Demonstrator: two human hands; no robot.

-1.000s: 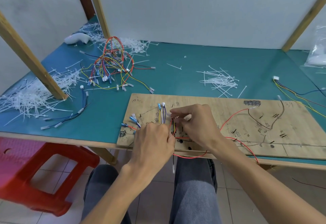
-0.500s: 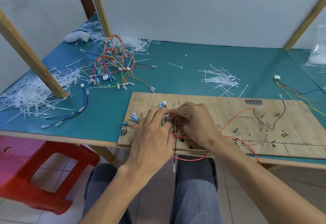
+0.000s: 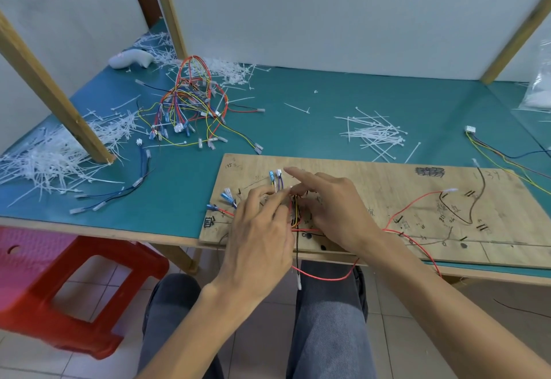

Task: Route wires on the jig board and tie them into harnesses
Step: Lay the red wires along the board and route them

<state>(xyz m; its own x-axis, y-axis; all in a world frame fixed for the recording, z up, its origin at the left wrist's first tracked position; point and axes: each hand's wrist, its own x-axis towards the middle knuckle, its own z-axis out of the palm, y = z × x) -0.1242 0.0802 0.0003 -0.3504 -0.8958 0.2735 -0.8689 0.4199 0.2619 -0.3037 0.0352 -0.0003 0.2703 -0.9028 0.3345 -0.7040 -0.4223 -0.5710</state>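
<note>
A wooden jig board [image 3: 372, 187] with pen markings lies on the green table [image 3: 298, 122] at its front edge. A bundle of red, yellow and black wires [image 3: 296, 214] runs across the board's left part, and a red wire [image 3: 325, 277] loops below the table edge. My left hand [image 3: 262, 229] and my right hand [image 3: 331, 208] meet over this bundle, fingertips pinching at it. My right index finger points up and left. Blue and white terminals [image 3: 275, 175] stick out just beyond the fingers. What the fingertips pinch is hidden.
A tangle of finished harnesses [image 3: 190, 110] lies at the back left. White cable ties [image 3: 372, 134] are scattered behind the board, with heaps of offcuts [image 3: 50, 158] at the left. Loose wires [image 3: 507, 155] trail at the right. A red stool [image 3: 74, 283] stands below left.
My left hand has moved up from the board's front edge to meet my right hand over the wire bundle. My right index finger has lifted and now points outward.
</note>
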